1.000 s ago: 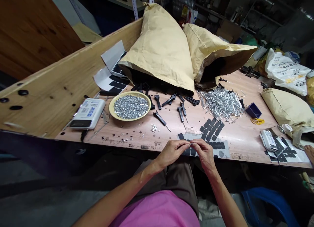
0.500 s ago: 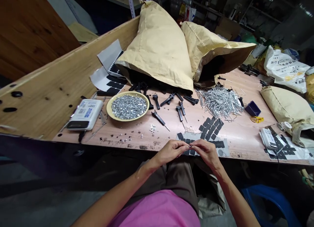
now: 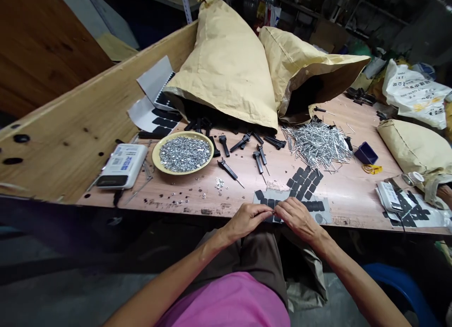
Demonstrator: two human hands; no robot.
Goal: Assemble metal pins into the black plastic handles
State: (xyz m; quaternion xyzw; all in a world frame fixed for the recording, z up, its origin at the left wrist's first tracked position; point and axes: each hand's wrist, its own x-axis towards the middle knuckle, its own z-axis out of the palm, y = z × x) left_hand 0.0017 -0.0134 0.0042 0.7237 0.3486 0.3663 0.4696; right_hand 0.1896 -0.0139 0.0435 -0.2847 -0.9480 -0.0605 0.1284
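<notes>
At the table's front edge my left hand (image 3: 250, 219) and my right hand (image 3: 294, 216) meet, fingertips pinched together. Something small and dark sits between them, mostly hidden by the fingers, so its kind cannot be made out. Just beyond lies a grey sheet (image 3: 326, 218) bearing rows of black rounded pads (image 3: 313, 206). More black pads (image 3: 304, 182) are spread in rows behind it. Left of these rest black plastic parts with metal pins, the nearest one (image 3: 229, 169) pointing its pin toward me. A small cluster of washers (image 3: 219, 183) lies beside it.
A yellow bowl (image 3: 155, 161) of small metal pieces stands left, near a white device (image 3: 123, 160). Loose metal pins (image 3: 319, 143) are heaped right of centre, by a dark blue box (image 3: 366, 154). Large paper sacks (image 3: 226, 68) fill the back. Another person's hand (image 3: 445, 194) shows far right.
My right hand has turned, its back now more upward and its forearm swung outward. My left hand stays nearly in place. Another person's hand has appeared at the far right.
</notes>
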